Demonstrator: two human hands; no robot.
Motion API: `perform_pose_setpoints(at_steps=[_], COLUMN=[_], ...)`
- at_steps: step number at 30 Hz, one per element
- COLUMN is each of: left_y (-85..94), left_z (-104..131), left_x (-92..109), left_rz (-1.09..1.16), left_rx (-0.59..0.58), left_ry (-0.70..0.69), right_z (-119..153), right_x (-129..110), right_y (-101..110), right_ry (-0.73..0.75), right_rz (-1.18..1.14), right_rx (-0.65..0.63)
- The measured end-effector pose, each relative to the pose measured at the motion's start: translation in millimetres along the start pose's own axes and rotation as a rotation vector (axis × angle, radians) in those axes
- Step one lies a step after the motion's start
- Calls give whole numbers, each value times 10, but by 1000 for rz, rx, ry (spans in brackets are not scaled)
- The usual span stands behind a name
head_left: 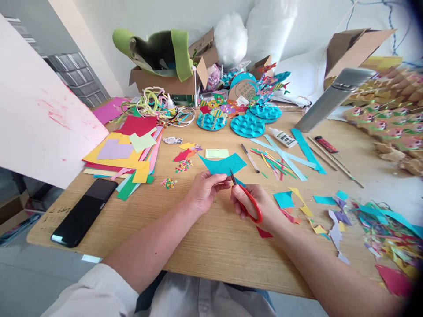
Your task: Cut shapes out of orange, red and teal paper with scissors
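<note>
My left hand point(206, 190) pinches the lower edge of a blue paper piece point(223, 164) that has a thin outline drawn on it. In my right hand point(248, 201) are red-handled scissors point(253, 206), their blades at the paper's lower edge, just right of my left fingertips. A narrow bit of blue paper hangs beside the blades. Beyond the blue paper lies a pale green strip point(217, 153). Red and orange paper fish point(185, 154) and small piles of coloured dots rest to the left.
Stacked coloured paper point(124, 152) and a black phone point(84, 212) lie left. A pen point(250, 158), paper strips, a glue bottle point(283, 137) and a grey flask point(332, 101) stand or lie right, with scraps nearer. Blue decorated discs point(247, 126) and boxes are behind.
</note>
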State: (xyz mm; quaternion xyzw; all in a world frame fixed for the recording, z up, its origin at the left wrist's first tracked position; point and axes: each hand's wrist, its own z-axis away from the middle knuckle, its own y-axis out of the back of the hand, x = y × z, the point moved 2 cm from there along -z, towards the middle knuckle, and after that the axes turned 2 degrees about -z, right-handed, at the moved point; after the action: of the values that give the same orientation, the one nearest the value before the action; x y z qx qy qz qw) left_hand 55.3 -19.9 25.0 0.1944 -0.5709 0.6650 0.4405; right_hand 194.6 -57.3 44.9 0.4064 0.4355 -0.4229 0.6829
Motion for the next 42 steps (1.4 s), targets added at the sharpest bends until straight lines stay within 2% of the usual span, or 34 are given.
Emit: perform_pose_setpoints(at_steps=[15, 42], left_y=[23, 60], left_z=[-6, -27], left_x=[28, 73], left_rz=[-19, -118], left_rx=[31, -3], left_ry=[-41, -27], right_z=[-7, -4], right_x=[39, 6], right_y=[17, 63], right_ry=[-41, -88], right_rz=[0, 22], right_rx=[-43, -76])
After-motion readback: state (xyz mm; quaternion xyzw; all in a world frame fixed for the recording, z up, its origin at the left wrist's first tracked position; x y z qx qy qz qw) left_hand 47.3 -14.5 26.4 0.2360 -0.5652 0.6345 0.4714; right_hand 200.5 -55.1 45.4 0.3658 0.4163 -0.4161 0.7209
